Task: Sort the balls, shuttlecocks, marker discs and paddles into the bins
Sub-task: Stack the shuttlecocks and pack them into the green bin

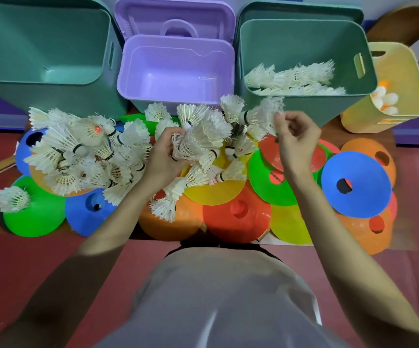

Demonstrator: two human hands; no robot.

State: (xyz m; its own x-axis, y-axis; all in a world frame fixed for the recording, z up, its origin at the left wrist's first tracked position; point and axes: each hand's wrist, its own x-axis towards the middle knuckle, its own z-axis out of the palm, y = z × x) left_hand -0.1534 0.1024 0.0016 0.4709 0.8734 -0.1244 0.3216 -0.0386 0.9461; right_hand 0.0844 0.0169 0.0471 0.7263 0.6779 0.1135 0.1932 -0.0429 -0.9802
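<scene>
Several white shuttlecocks (85, 156) lie heaped over coloured marker discs (238, 212) on the floor. My left hand (164, 156) grips a bundle of shuttlecocks (190, 146) in the middle of the heap. My right hand (296, 136) pinches the feathers of a shuttlecock (263, 116) lifted just in front of the right green bin (311, 106), which holds several shuttlecocks. A yellow bin (404, 71) at far right holds white and orange balls. A paddle handle (2, 165) pokes out at the left under the pile.
An empty green bin (40, 94) stands at back left and an empty purple bin (175, 94) with its lid up in the middle. A blue disc (356, 184) and orange discs lie at the right. Red floor surrounds the pile.
</scene>
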